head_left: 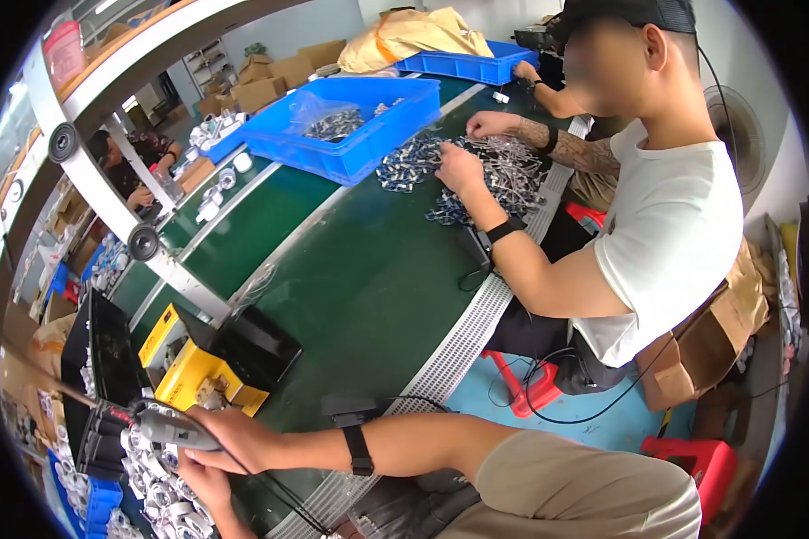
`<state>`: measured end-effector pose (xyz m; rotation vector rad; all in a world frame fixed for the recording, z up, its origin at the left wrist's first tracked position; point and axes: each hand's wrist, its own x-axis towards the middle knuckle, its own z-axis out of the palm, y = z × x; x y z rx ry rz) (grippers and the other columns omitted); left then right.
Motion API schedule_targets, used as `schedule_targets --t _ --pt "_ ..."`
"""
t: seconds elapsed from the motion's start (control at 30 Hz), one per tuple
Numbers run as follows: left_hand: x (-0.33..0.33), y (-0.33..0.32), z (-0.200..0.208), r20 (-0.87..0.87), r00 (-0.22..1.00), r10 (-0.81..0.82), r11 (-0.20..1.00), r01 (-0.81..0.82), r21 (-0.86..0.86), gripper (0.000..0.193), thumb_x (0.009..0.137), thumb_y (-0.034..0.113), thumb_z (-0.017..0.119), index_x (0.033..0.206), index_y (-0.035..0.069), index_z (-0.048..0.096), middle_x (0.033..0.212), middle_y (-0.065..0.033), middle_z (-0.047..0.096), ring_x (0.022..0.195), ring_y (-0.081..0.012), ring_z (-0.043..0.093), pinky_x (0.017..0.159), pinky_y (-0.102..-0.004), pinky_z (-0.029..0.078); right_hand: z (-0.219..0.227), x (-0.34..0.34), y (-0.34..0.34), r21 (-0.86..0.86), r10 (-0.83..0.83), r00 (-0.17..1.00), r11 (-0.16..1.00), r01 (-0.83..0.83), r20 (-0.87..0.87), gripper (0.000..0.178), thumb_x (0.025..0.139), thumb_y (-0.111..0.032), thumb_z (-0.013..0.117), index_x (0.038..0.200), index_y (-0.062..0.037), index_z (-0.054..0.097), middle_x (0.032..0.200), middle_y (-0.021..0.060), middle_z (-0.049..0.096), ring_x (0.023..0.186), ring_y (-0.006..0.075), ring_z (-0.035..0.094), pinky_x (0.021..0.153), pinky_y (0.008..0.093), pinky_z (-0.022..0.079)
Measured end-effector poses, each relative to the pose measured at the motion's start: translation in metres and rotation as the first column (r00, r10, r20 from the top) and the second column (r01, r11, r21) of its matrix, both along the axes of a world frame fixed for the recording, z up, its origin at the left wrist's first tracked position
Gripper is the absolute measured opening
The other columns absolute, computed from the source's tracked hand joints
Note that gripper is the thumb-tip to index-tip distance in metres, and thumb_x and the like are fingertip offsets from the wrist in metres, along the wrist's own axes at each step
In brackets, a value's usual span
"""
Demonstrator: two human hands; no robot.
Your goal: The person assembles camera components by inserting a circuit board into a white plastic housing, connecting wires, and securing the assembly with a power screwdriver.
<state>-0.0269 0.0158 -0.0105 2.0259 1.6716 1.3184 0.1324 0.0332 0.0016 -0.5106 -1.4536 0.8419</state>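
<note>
At the lower left, my right hand (235,437) is closed round a grey corded power tool (178,428), shaped like an electric screwdriver and lying nearly level. A black band circles my right wrist. Just below it, my left hand (205,485) has its fingers curled close to the tool's underside; what they hold is hidden. Both hands are beside a heap of round white-and-silver parts (160,494). A cut-open yellow box (202,370) with small parts inside stands beyond my hands, next to a black bin (256,344).
A co-worker (665,229) at my right handles a pile of blue-and-grey cable pieces (476,175) on the green bench (368,278). A blue tray (342,135) of bagged parts stands beyond. A white metal post (103,184) rises at left. Red stools (521,386) are at right.
</note>
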Motion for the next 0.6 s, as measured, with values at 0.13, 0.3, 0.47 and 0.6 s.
schedule_targets --t 0.13,0.3,0.47,0.6 --pt "-0.007 0.000 -0.003 -0.007 0.999 -0.036 0.999 0.036 -0.003 0.019 0.087 0.011 0.055 0.092 -0.007 0.057 0.082 -0.0123 0.065 0.076 -0.0165 0.058 0.068 -0.0339 0.048 0.003 0.000 -0.001 -0.016 0.059 0.995 0.998 -0.058 0.077 0.040 0.080 -0.025 0.064 0.108 0.0002 0.050 0.081 0.0231 0.060 0.079 0.0430 0.059 0.069 0.0459 0.045" --pt "-0.012 0.002 -0.009 0.005 1.000 -0.022 1.000 0.022 0.000 0.017 0.089 0.010 0.054 0.093 -0.007 0.056 0.084 -0.0123 0.064 0.078 -0.0176 0.057 0.070 -0.0341 0.048 0.007 0.005 -0.003 -0.074 0.114 0.989 0.991 -0.108 0.091 0.039 0.080 -0.025 0.064 0.106 0.0009 0.050 0.082 0.0234 0.061 0.080 0.0431 0.059 0.071 0.0465 0.044" --pt "-0.014 0.004 -0.011 -0.002 1.000 -0.009 0.997 0.008 -0.074 0.020 0.091 0.012 0.052 0.098 -0.007 0.056 0.092 -0.0141 0.064 0.084 -0.0179 0.057 0.075 -0.0342 0.047 0.008 0.011 0.002 -0.097 0.191 0.974 0.979 -0.179 0.124 0.042 0.081 -0.026 0.064 0.109 0.0017 0.050 0.088 0.0247 0.062 0.084 0.0437 0.059 0.075 0.0453 0.045" --pt "-0.032 0.005 -0.025 0.042 0.999 0.008 1.000 -0.007 -0.029 0.023 0.090 0.012 0.053 0.103 -0.007 0.056 0.095 -0.0130 0.064 0.088 -0.0201 0.059 0.080 -0.0347 0.047 0.010 0.007 -0.006 -0.110 0.168 0.983 0.981 -0.159 0.075 0.042 0.079 -0.026 0.064 0.107 0.0031 0.050 0.086 0.0265 0.061 0.084 0.0440 0.059 0.075 0.0456 0.045"
